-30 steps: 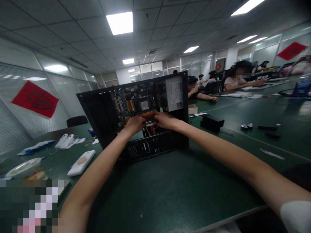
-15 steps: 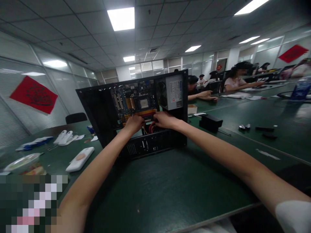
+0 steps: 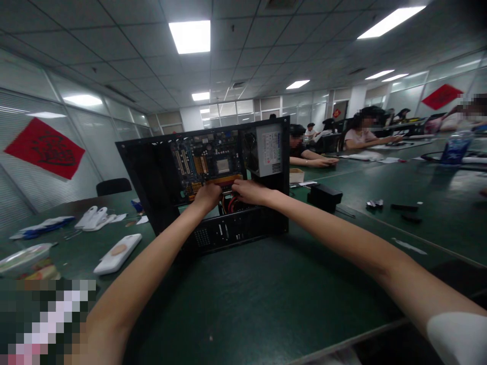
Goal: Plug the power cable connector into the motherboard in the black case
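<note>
An open black computer case point(image 3: 262, 223) stands upright on the green table. Inside it a motherboard point(image 3: 205, 148) carries a bare square processor point(image 3: 222, 166). The silver power supply point(image 3: 271, 150) sits at the upper right. At the board's lower edge, by the orange and red memory slots point(image 3: 228, 180), both my hands are in the case. My left hand point(image 3: 207, 196) is closed, fingertips turned inward. Close on its right, my right hand point(image 3: 249, 191) is also closed. Whatever their fingers hold is hidden. Red and dark cables point(image 3: 230, 204) hang just below and between them.
To the left lie a white phone-shaped device point(image 3: 118, 254), a clear food container point(image 3: 28, 261) and white plugs point(image 3: 96, 218). A black box-like part point(image 3: 324, 196) and small scraps point(image 3: 375, 204) lie to the right. Across the table, other people sit near a blue water bottle point(image 3: 456, 148).
My right hand has shifted a little left, nearer my left hand. Both hands stay at the memory slots. The whole view has turned and tilted slightly.
</note>
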The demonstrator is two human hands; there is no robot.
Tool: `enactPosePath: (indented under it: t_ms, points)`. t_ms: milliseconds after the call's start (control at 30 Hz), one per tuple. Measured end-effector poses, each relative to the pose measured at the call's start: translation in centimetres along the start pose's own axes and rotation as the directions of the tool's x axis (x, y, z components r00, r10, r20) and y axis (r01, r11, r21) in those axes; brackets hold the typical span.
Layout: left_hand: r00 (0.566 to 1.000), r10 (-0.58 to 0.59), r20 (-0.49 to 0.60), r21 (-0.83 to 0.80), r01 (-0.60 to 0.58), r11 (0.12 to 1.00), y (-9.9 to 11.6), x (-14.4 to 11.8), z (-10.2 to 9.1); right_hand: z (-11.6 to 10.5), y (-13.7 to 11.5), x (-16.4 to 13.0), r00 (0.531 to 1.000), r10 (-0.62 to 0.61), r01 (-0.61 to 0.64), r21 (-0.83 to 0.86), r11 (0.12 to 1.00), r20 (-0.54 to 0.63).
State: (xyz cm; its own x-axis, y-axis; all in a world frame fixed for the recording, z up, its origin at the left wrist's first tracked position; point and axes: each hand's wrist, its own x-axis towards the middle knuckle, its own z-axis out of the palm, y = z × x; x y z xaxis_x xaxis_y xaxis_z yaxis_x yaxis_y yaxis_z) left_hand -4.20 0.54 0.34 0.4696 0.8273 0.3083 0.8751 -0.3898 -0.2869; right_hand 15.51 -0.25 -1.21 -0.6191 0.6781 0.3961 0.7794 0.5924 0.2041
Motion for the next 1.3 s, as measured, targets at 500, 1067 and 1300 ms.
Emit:
enactPosePath:
  t_ms: [500,1067,1300]
  points:
    - [0.999,-0.053,-0.002,-0.055,0.053,0.997,0.2,0.0,0.0,1.4,0.0,2.6,0.998,-0.057,0.057,-0.03,0.998,-0.003]
    - [0.997,-0.077,0.019,-0.06,0.078,0.995,0.2,0.0,-0.1,1.1,-0.5,2.4,1.0,0.003,-0.003,-0.061,0.998,0.006]
    - [0.995,-0.095,0.016,-0.069,0.096,0.993,0.1,-0.2,-0.2,1.6,0.1,2.6,0.998,-0.068,0.066,-0.197,0.978,-0.002]
